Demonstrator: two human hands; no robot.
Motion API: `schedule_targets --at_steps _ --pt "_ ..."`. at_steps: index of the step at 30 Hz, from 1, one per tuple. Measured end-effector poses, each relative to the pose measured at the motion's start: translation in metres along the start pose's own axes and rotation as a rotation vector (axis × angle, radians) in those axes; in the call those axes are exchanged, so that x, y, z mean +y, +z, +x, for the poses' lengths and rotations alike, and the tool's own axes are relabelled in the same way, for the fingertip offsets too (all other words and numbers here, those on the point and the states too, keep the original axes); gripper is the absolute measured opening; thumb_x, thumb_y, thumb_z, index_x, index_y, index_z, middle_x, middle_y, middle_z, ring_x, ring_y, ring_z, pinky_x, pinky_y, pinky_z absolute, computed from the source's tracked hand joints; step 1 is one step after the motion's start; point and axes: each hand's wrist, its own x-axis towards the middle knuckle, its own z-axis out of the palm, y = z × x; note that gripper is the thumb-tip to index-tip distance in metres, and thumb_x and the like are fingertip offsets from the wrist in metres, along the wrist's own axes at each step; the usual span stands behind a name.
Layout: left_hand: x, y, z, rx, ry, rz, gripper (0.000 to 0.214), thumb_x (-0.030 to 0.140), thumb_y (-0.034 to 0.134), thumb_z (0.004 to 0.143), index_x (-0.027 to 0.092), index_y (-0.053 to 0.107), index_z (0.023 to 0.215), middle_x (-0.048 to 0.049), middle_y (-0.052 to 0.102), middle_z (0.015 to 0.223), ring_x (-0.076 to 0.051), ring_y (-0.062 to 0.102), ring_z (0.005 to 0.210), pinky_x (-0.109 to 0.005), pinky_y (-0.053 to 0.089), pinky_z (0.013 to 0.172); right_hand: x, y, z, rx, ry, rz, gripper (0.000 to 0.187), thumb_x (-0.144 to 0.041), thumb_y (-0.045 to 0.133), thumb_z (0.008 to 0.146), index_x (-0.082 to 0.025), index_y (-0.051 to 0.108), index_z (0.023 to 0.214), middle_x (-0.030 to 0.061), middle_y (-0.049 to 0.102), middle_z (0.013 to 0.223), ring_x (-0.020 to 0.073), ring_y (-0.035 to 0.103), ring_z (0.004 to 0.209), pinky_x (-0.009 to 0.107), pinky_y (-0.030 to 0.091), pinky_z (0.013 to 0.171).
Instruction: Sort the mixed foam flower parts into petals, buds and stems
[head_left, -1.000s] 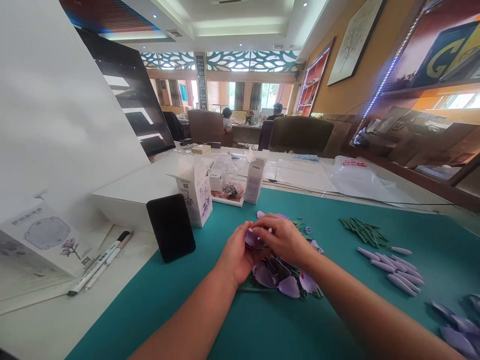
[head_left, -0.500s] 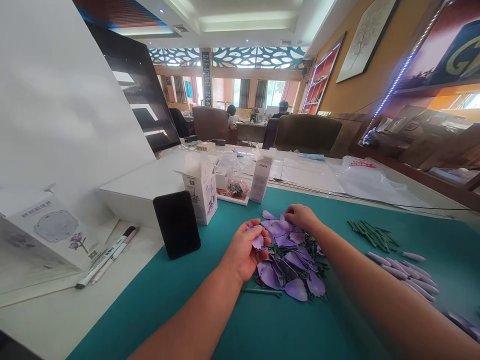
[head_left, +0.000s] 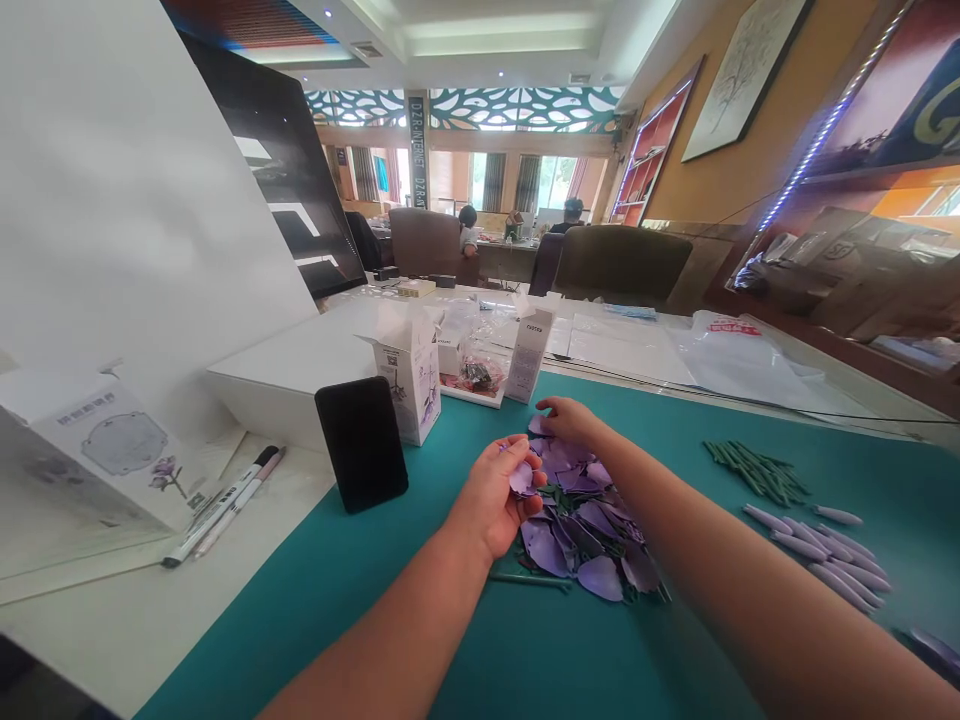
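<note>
My left hand is closed around several small purple petals, left of a heap of flower parts. My right hand reaches over the back of that heap, its fingers curled down on a pale purple petal at the far edge. Larger purple petals lie loosely piled, with green stem pieces showing between them. One long green stem lies along the near left side of the heap. My right forearm hides the heap's right side.
A black tablet-like panel stands on the green mat at left, near open white boxes. Green stems and lilac bud-shaped pieces lie at right. Markers rest at far left. Two people sit in the background.
My right hand has moved left across the back of the heap to the petal at its far edge. My left hand keeps its petals in nearly the same place. The view has shifted slightly.
</note>
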Motion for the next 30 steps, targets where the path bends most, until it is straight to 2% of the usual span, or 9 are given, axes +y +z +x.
schedule_targets --at_steps 5,9,15,20,24,27,30 --pt "0.001 -0.001 0.001 0.002 0.0 -0.011 0.01 0.022 0.055 0.086 0.019 0.051 0.095 0.0022 0.056 0.07 -0.008 0.056 0.052 -0.017 0.041 0.037 -0.002 0.002 0.004 -0.055 0.004 -0.032 0.029 -0.015 0.058 0.07 -0.02 0.071 0.095 0.0038 0.068 0.085 0.0159 0.059 0.076 0.022 0.039 0.064" --pt "0.001 -0.002 0.002 0.009 0.005 -0.026 0.009 0.023 0.056 0.086 0.019 0.051 0.093 0.002 0.056 0.07 -0.008 0.056 0.051 -0.017 0.041 0.037 -0.003 0.0 0.002 -0.006 0.003 -0.003 0.02 -0.015 0.062 0.065 -0.018 0.068 0.084 0.006 0.065 0.095 0.0172 0.057 0.085 0.023 0.039 0.068" --pt "0.004 -0.005 0.005 0.012 0.013 -0.046 0.014 0.026 0.06 0.084 0.018 0.05 0.09 0.0012 0.058 0.072 -0.009 0.058 0.051 -0.018 0.044 0.039 -0.011 -0.008 -0.01 0.055 0.01 0.173 0.012 -0.017 0.054 0.07 -0.019 0.06 0.08 0.0 0.063 0.073 0.0129 0.054 0.066 0.022 0.037 0.057" --pt "0.003 -0.007 0.009 0.029 -0.001 -0.017 0.018 0.032 0.059 0.086 0.017 0.051 0.094 -0.0009 0.06 0.078 -0.009 0.058 0.052 -0.018 0.044 0.038 -0.032 -0.027 -0.046 0.068 -0.075 0.415 0.016 -0.023 0.047 0.078 -0.018 0.054 0.091 -0.0013 0.062 0.073 0.0106 0.055 0.062 0.021 0.043 0.057" --pt "-0.004 -0.003 0.007 -0.048 0.003 0.045 0.022 0.035 0.062 0.083 0.017 0.054 0.092 0.0007 0.059 0.073 -0.009 0.058 0.052 -0.017 0.043 0.036 -0.05 -0.028 -0.089 0.009 -0.185 0.792 0.014 -0.024 0.052 0.073 -0.019 0.054 0.086 -0.0021 0.06 0.073 0.0107 0.055 0.061 0.022 0.045 0.055" --pt "-0.011 0.001 0.005 -0.092 0.01 0.091 0.02 0.034 0.062 0.083 0.017 0.054 0.091 0.0035 0.056 0.063 -0.009 0.057 0.049 -0.016 0.043 0.035 -0.055 -0.021 -0.112 0.047 -0.17 0.816 0.01 -0.02 0.05 0.074 -0.02 0.055 0.082 -0.0031 0.059 0.071 0.0101 0.053 0.056 0.022 0.044 0.049" --pt "-0.016 0.003 0.003 -0.114 0.017 0.125 0.017 0.028 0.064 0.081 0.018 0.054 0.091 0.005 0.056 0.061 -0.008 0.055 0.045 -0.015 0.042 0.035 -0.051 -0.018 -0.125 0.148 -0.199 0.706 0.017 -0.014 0.046 0.075 -0.021 0.058 0.086 -0.0026 0.061 0.074 0.0107 0.054 0.06 0.022 0.045 0.054"
